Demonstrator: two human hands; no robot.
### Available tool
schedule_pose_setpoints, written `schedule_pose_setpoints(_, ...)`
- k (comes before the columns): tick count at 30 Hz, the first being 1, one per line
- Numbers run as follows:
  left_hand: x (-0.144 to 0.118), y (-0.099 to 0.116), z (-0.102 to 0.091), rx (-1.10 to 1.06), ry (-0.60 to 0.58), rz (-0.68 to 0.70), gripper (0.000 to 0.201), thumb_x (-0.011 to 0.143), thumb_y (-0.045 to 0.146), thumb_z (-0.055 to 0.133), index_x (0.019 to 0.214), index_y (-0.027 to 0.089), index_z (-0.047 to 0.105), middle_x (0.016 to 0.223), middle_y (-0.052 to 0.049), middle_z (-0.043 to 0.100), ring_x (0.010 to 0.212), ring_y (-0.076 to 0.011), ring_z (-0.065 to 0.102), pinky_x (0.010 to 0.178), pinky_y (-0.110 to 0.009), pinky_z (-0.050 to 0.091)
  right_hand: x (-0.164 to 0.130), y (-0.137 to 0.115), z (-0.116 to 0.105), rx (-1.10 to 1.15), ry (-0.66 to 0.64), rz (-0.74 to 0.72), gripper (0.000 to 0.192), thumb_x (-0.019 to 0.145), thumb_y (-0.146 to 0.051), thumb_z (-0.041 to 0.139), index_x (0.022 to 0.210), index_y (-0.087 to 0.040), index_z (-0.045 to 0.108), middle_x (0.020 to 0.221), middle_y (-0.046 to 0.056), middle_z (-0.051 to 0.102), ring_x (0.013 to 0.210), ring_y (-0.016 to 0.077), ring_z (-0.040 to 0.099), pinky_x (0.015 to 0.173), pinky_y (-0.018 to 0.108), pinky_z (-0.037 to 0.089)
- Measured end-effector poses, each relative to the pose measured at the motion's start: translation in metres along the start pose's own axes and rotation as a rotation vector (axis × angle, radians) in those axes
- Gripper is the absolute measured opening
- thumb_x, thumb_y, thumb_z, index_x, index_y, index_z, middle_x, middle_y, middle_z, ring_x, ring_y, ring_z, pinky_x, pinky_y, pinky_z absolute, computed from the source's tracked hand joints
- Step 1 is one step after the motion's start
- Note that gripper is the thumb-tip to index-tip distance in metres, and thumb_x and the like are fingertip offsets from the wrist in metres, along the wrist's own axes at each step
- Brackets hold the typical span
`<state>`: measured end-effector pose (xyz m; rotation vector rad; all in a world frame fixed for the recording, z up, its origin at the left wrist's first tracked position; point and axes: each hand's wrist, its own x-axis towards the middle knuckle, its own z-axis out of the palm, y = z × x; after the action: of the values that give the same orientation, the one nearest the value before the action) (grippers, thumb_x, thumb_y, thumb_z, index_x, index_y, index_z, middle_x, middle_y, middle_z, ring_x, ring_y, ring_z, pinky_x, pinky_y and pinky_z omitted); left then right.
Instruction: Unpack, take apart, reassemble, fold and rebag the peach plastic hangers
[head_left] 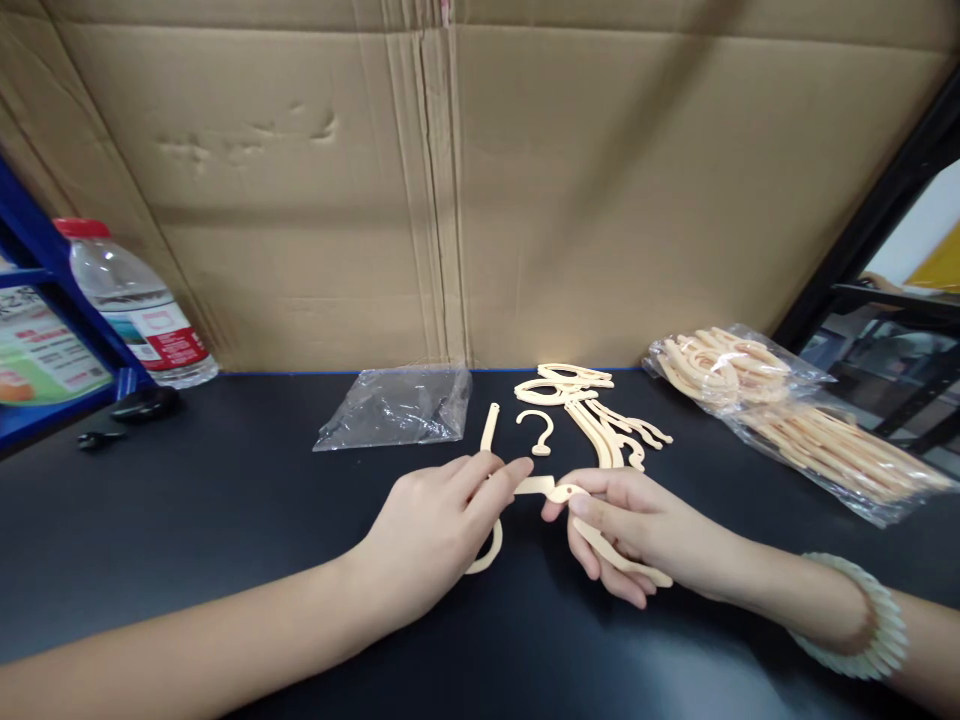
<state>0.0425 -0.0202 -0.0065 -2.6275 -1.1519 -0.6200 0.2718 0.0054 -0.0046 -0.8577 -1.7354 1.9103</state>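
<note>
1. My right hand (626, 530) is closed on a wavy wooden piece (616, 558): thumb over it near an end with a small hole, fingers curled beneath, and its tail running out below the palm.
2. My left hand (442, 530) is bent low over the table (187, 500), fingers together. A flat strip (535, 485) reaches from under those fingers to the holed end; I cannot tell whether I am pinching it, nor whether the two pieces are joined or only meet.
3. Beyond my left knuckles a straight bar (489, 428) sticks out, and a curved piece (495, 545) shows beside the palm on its inner side. What lies under the hand is hidden.
4. I judge the wavy piece light and stiff, smooth but not slick. It is thin, so a twist could crack it, most likely around the hole.
5. The best hold, I'd say, is a flat pinch on the broad face just behind the hole, with the tail supported by my fingers.
6. Just ahead of my grip lies a hook-shaped piece (541, 450), narrow in its curve; I would lift it by its thicker foot.
</note>
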Motion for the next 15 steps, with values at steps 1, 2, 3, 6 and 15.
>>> schedule_pose_setpoints(1,0.0,0.0,-0.001,0.026,-0.011,0.046,0.033,0.094,0.012,0.042,0.126,0.018,0.051,0.095,-0.008,0.066,0.075,-0.0202,0.065,0.059,-0.028,0.05,-0.001,-0.001,0.0,-0.017,-0.019,0.008,0.039,0.09,-0.053,0.05,0.098,-0.015,0.054,0.058,-0.004,0.059,0.031,0.004,0.045,0.027,0.012,0.025)
schedule_pose_setpoints(2,0.001,0.0,-0.001,0.045,-0.022,0.083,0.03,0.095,0.012,0.041,0.122,0.017,0.053,0.088,-0.007,0.066,0.072,-0.0203,0.064,0.057,-0.027,0.049,-0.001,-0.001,0.001,-0.032,-0.037,0.02,0.04,0.09,-0.054,0.049,0.098,-0.015,0.055,0.056,-0.004,0.058,0.03,0.004,0.045,0.027,0.012,0.025)
schedule_pose_setpoints(3,0.002,0.0,-0.003,0.059,-0.036,0.11,0.027,0.095,0.013,0.04,0.117,0.016,0.056,0.082,-0.006,0.066,0.068,-0.0198,0.064,0.054,-0.026,0.047,-0.002,-0.002,0.001,-0.039,-0.055,0.038,0.041,0.09,-0.055,0.049,0.098,-0.015,0.055,0.055,-0.005,0.057,0.029,0.0043,0.044,0.026,0.012,0.026)
schedule_pose_setpoints(6,0.005,0.004,-0.007,0.106,-0.079,0.156,0.027,0.098,0.017,0.035,0.097,0.015,0.061,0.068,-0.004,0.06,0.054,-0.0171,0.056,0.044,-0.024,0.039,-0.002,-0.003,0.003,-0.043,-0.079,0.092,0.042,0.089,-0.055,0.049,0.096,-0.015,0.056,0.05,-0.005,0.056,0.028,0.0048,0.043,0.025,0.012,0.026)
schedule_pose_setpoints(15,0.005,0.015,-0.013,0.15,-0.176,0.175,0.04,0.101,0.018,0.022,0.081,0.017,0.056,0.06,-0.002,0.051,0.042,-0.0155,0.042,0.039,-0.026,0.022,-0.01,-0.002,0.01,-0.494,0.116,0.003,0.033,0.097,-0.04,0.041,0.074,-0.018,0.052,0.046,-0.006,0.05,0.029,0.0033,0.039,0.032,0.014,0.028)
